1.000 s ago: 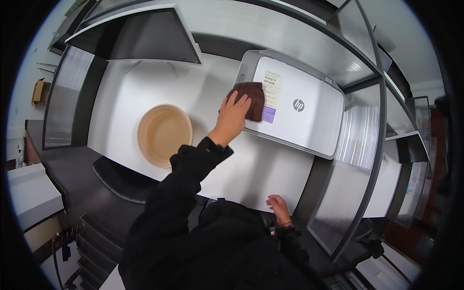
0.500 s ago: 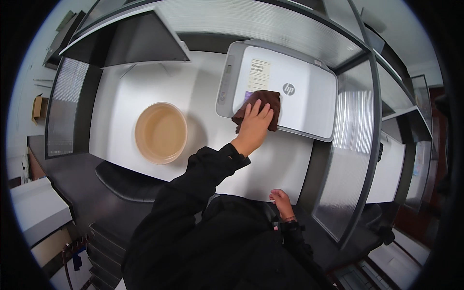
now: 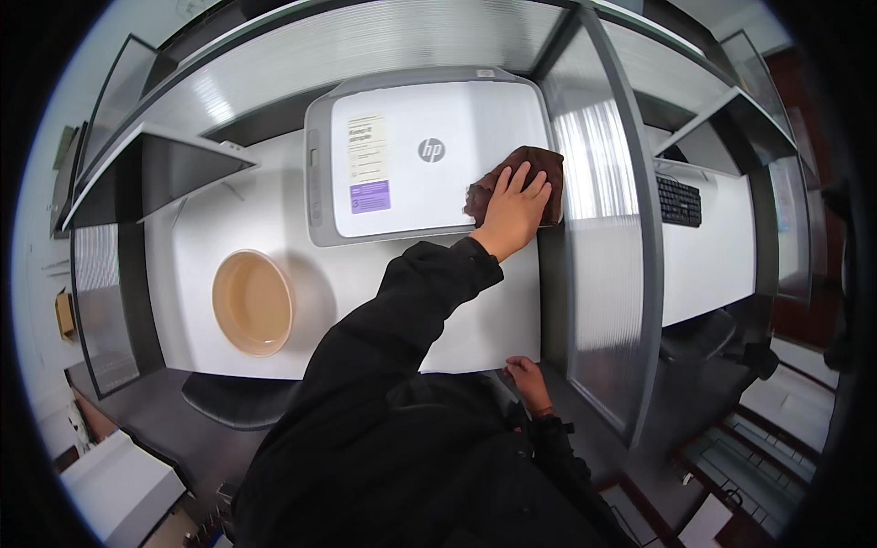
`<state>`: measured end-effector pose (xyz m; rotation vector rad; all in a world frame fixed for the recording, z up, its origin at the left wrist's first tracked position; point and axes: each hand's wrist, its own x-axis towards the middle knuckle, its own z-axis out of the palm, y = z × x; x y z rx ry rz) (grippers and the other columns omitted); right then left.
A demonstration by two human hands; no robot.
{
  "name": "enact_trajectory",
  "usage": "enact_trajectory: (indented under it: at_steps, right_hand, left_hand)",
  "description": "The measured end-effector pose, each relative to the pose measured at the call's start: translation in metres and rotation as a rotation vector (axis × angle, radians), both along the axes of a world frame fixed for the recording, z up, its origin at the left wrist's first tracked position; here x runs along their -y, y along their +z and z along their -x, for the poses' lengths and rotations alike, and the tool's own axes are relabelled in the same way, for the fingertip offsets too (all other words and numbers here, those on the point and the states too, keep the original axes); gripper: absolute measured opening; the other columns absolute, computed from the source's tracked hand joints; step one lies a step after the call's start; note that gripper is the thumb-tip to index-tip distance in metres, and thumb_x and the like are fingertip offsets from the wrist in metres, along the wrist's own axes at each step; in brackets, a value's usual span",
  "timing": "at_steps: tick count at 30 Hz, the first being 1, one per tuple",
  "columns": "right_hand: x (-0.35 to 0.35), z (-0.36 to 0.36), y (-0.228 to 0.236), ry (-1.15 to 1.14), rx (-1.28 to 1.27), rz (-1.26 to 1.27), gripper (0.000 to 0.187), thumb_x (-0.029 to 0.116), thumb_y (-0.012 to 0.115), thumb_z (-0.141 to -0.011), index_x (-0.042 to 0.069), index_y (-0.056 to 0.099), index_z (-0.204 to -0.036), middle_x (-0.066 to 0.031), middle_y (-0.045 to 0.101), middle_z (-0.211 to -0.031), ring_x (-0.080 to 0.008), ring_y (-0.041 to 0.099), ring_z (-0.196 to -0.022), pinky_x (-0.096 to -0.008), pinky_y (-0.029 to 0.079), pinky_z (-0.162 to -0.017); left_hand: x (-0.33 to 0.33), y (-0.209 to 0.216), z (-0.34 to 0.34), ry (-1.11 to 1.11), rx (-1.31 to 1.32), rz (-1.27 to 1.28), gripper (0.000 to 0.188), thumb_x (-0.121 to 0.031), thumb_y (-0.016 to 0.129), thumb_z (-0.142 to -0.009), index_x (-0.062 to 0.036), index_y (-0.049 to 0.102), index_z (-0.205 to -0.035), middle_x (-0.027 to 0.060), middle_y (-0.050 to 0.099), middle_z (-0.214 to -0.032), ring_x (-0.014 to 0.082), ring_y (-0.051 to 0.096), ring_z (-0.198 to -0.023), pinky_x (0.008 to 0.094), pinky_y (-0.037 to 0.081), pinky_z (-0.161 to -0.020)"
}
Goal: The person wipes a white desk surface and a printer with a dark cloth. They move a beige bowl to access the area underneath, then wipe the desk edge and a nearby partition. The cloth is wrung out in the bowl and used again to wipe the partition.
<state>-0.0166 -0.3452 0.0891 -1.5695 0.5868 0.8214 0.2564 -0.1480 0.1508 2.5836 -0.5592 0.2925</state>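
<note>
My left hand (image 3: 513, 208) presses a dark brown cloth (image 3: 548, 163) onto the white lid, its fingers lying over the fabric. The cloth covers the front right corner of a grey and white printer (image 3: 402, 205) and hangs slightly past its edge. A label with a purple lower part sticks to the left side of the lid. My right hand (image 3: 528, 384) is at the desk's front edge, low on the right, fingers curled in with nothing visible in them.
A round beige basin (image 3: 219, 306) with liquid in it stands on the white desk (image 3: 178, 274), left of the printer. A monitor (image 3: 151, 178) is at the back left. Ribbed translucent partitions (image 3: 598, 274) enclose the desk; beyond the right one lies a black keyboard (image 3: 679, 201).
My left hand has slid the cloth rightward across the printer lid, from its front left part to the front right corner. The view has turned to the right. My right hand stays low.
</note>
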Motion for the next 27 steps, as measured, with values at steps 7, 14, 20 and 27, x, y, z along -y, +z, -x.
enact_trajectory:
  at_steps: [7, 14, 20, 27]
  right_hand:
    - [0.009, 0.000, 0.002, -0.113, -0.032, -0.011, 0.013, 0.008, 0.052, -0.086, 0.001, 0.058, -0.094, -0.0045, 0.061, -0.081, -0.0114, 0.056, -0.073, -0.0242, 0.045, -0.066]
    - [0.000, 0.000, 0.009, -0.021, -0.008, -0.009, 0.017, 0.011, 0.051, -0.087, 0.001, 0.058, -0.099, -0.0041, 0.061, -0.084, -0.0111, 0.057, -0.078, -0.0228, 0.044, -0.067]
    - [-0.019, 0.014, 0.014, 0.020, 0.021, -0.006, 0.020, 0.012, 0.053, -0.085, 0.000, 0.058, -0.101, -0.0042, 0.062, -0.086, -0.0110, 0.057, -0.079, -0.0219, 0.045, -0.069]
    - [-0.045, 0.058, 0.020, -0.075, 0.048, -0.021, 0.018, 0.011, 0.054, -0.085, 0.002, 0.058, -0.099, -0.0018, 0.061, -0.084, -0.0081, 0.056, -0.076, -0.0205, 0.042, -0.064]
  left_hand:
    - [0.023, -0.002, -0.001, 0.000, -0.042, -0.152, 0.043, -0.028, 0.044, -0.092, -0.0100, 0.043, -0.130, 0.0055, 0.038, -0.139, 0.0302, 0.025, -0.132, 0.0467, 0.016, -0.108]
    - [-0.013, 0.000, 0.022, -0.011, -0.022, -0.099, 0.045, -0.029, 0.054, -0.086, -0.0129, 0.046, -0.128, 0.0019, 0.039, -0.138, 0.0262, 0.028, -0.130, 0.0535, 0.021, -0.103]
    - [-0.078, 0.007, 0.065, 0.133, 0.056, -0.178, 0.046, -0.030, 0.060, -0.082, -0.0180, 0.049, -0.125, -0.0019, 0.042, -0.133, 0.0222, 0.033, -0.126, 0.0615, 0.025, -0.096]
    - [-0.144, 0.002, 0.104, 0.158, 0.098, -0.111, 0.043, -0.013, 0.062, -0.078, -0.0180, 0.054, -0.120, 0.0000, 0.049, -0.128, 0.0248, 0.040, -0.122, 0.0561, 0.025, -0.097]
